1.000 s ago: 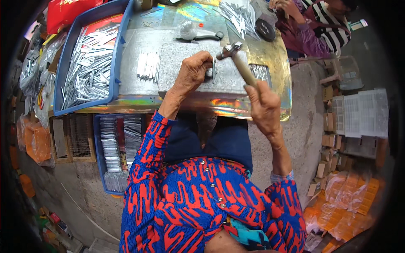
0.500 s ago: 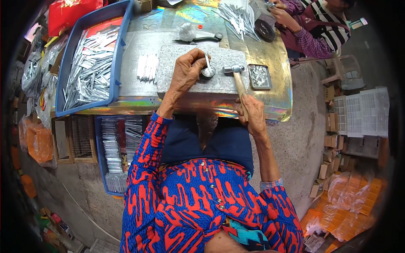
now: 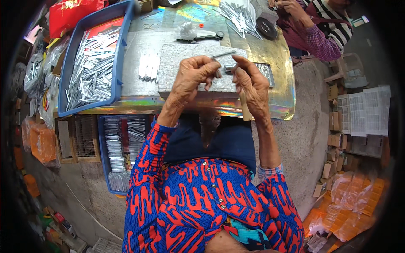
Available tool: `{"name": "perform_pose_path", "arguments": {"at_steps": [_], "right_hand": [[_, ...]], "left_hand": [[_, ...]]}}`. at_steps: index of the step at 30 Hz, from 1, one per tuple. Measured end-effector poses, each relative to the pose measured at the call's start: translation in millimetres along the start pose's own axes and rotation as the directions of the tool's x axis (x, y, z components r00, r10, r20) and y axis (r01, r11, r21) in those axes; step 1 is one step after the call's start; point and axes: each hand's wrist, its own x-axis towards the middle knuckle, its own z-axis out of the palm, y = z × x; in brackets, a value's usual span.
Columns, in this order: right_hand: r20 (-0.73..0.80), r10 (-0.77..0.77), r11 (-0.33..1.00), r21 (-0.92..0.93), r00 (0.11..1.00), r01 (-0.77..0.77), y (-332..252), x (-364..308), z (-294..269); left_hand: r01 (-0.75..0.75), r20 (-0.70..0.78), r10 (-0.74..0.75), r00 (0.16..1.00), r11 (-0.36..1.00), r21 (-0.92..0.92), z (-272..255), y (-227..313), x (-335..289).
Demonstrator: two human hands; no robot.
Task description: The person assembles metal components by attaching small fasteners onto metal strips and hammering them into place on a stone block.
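My left hand [image 3: 196, 76] is closed, pinching a slim grey metal strip [image 3: 223, 54] that slants up to the right above a speckled stone block [image 3: 173, 63]. My right hand [image 3: 253, 84] is beside the strip's far end, its thumb and index finger apart, with nothing clearly seen between them. Beneath that hand lies a hammer, its head [image 3: 229, 68] on the block and its wooden handle [image 3: 244, 109] pointing toward me past the block's near edge. A small tray of metal bits [image 3: 270, 76] is partly hidden behind my right fingers.
Left of the block lies a row of metal strips [image 3: 148, 67], then a blue bin [image 3: 119, 76] of loose strips. Black-handled cutters [image 3: 206, 38] lie behind the block. A co-worker's hands [image 3: 293, 8] show at far right, near another pile of strips [image 3: 238, 19].
My right hand has let go of the hammer and moved up beside my left. My left hand has lifted the strip off the small round holder and tilted it rightward.
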Motion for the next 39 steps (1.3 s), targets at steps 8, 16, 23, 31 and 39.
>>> {"name": "perform_pose_path", "arguments": {"at_steps": [8,16,23,31,39], "right_hand": [[-0.086,-0.037,0.915,0.398,0.996,0.068,-4.9,2.1,15.9],[0.079,0.021,0.742,0.667,0.997,-0.068,-7.3,7.6,11.7],[0.004,0.122,0.824,0.556,0.992,-0.104,-9.9,9.6,10.7],[-0.046,0.187,0.848,0.511,0.981,-0.138,25.0,-3.2,-17.1],[-0.075,0.193,0.861,0.490,0.978,-0.133,34.5,-11.8,-29.9]], "left_hand": [[0.165,0.234,-0.102,0.967,0.950,-0.267,24.8,10.2,-21.9],[0.332,0.442,-0.196,0.876,0.908,-0.256,32.0,13.1,-36.8],[0.077,0.043,-0.085,0.995,0.983,0.169,-7.2,33.7,-45.7],[0.230,-0.338,0.578,0.743,0.254,0.940,-141.7,20.2,-27.5],[0.388,-0.362,0.553,0.751,0.075,0.919,-172.4,-7.9,-16.5]]}}
